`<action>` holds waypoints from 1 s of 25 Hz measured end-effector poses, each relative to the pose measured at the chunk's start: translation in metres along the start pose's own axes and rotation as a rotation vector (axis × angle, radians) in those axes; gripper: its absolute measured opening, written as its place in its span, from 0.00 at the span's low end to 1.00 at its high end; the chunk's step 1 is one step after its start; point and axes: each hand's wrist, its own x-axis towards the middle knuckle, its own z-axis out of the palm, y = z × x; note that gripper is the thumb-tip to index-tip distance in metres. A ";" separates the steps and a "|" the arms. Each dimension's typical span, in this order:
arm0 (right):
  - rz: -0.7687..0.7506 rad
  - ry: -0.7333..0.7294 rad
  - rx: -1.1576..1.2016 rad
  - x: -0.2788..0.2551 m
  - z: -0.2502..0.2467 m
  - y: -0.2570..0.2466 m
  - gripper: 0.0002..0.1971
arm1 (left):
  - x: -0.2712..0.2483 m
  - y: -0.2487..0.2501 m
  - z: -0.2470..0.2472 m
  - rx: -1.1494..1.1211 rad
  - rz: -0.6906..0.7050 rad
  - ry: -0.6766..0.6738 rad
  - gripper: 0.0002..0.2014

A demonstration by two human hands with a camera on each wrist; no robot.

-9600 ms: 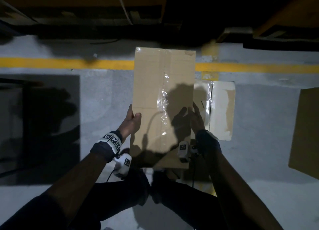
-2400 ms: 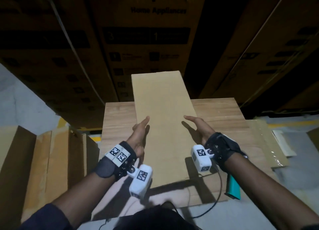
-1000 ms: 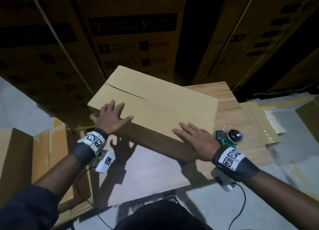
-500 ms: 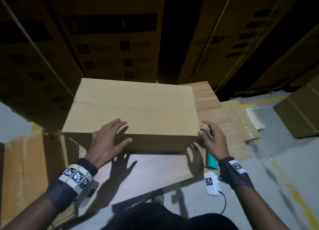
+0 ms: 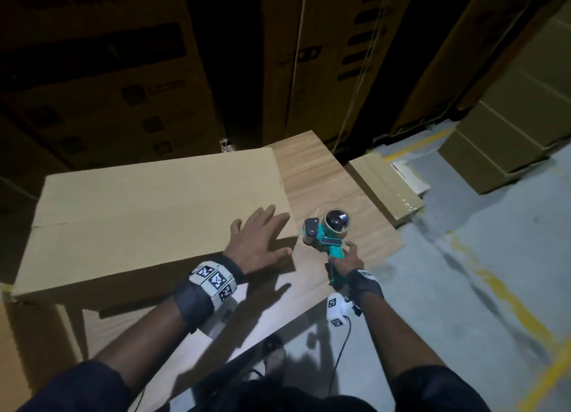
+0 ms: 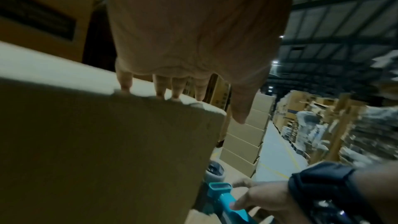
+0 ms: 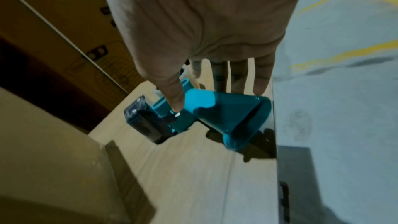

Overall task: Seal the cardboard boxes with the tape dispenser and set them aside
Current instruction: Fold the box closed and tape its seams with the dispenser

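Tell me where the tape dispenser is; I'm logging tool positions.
In the head view the tape dispenser is in the right hand, over the wooden table, just right of the cardboard box.

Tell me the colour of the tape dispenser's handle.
Teal, or blue-green. The tape dispenser handle shows best in the right wrist view.

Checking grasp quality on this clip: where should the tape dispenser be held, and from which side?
By its teal handle, from the near side. The tape dispenser lies on the wooden table with its handle toward the person and its roll and cutter pointing away; the right hand is there.
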 end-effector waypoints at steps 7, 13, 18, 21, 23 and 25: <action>-0.020 -0.260 0.267 0.031 0.010 -0.001 0.27 | 0.008 0.003 0.029 0.090 -0.045 -0.026 0.56; -0.082 -0.323 0.525 -0.004 -0.040 -0.042 0.24 | 0.001 0.002 0.013 -0.210 -0.047 -0.031 0.51; -0.561 -0.087 0.433 -0.052 -0.091 -0.085 0.23 | -0.021 -0.015 -0.040 -1.176 -0.234 0.073 0.26; -0.838 -0.072 0.294 -0.103 -0.105 -0.126 0.22 | -0.034 -0.034 -0.075 -1.454 -0.370 0.168 0.23; -0.983 -0.096 0.197 -0.140 -0.096 -0.151 0.20 | -0.043 -0.044 -0.097 -1.567 -0.382 0.186 0.27; -1.144 -0.054 0.071 -0.171 -0.076 -0.173 0.20 | -0.055 -0.052 -0.114 -1.620 -0.381 0.198 0.33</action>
